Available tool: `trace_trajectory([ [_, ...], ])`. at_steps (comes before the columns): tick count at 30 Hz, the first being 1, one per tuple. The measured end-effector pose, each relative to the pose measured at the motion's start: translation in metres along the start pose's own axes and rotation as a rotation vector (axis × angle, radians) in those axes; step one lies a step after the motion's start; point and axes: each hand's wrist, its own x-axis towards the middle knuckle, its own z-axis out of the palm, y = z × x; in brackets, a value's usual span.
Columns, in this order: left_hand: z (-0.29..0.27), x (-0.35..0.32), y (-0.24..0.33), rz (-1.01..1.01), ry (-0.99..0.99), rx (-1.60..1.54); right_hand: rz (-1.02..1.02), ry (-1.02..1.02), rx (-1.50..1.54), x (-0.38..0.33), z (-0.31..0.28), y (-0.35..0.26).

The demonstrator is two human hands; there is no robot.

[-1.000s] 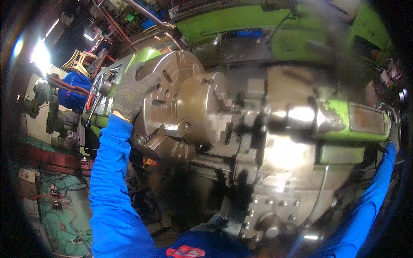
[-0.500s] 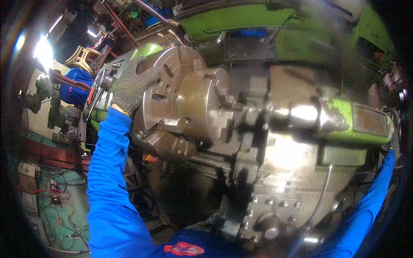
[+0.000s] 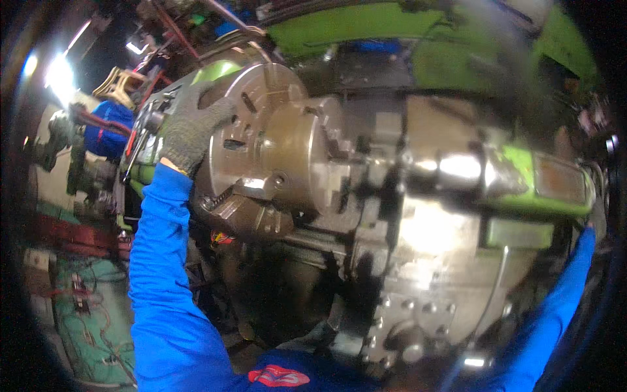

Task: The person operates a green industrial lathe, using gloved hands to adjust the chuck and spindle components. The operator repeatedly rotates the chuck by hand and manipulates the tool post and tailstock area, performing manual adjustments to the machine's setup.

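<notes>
Left hand (image 3: 191, 136): spread on big disc (image 3: 245, 136) (gloved)
Right hand (image 3: 591, 224): cannot tell
Disc: seemingly being steadied; next move likely needs even pressure

Looks smooth and dully glossy on the large, round, grey-brown metal faceplate (image 3: 225, 163). Right of that faceplate, shines mirror-bright on the silver metal cylinder (image 3: 457, 168), then glossy but patchily worn on the green-painted metal housing (image 3: 519, 160). At the faceplate's left, appears matt and rough on the grey knitted-cloth glove (image 3: 192, 134); below, wrinkled and matt on the blue cloth sleeve (image 3: 163, 261).

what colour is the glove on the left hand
The glove is dark grey; it shows in the head view, the only one.
</notes>
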Motion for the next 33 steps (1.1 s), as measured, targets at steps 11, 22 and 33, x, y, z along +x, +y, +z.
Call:
trace_trajectory([
  [11,-0.011,0.003,0.018,-0.124,-0.01,-0.027,0.02,-0.065,-0.039,0.014,0.025,0.031],
  [22,-0.016,0.001,0.023,-0.127,-0.027,0.17,0.043,-0.063,-0.043,0.019,0.047,0.047],
  [33,-0.009,-0.002,0.019,-0.093,0.073,0.015,0.018,-0.015,-0.066,0.015,0.047,0.046],
])
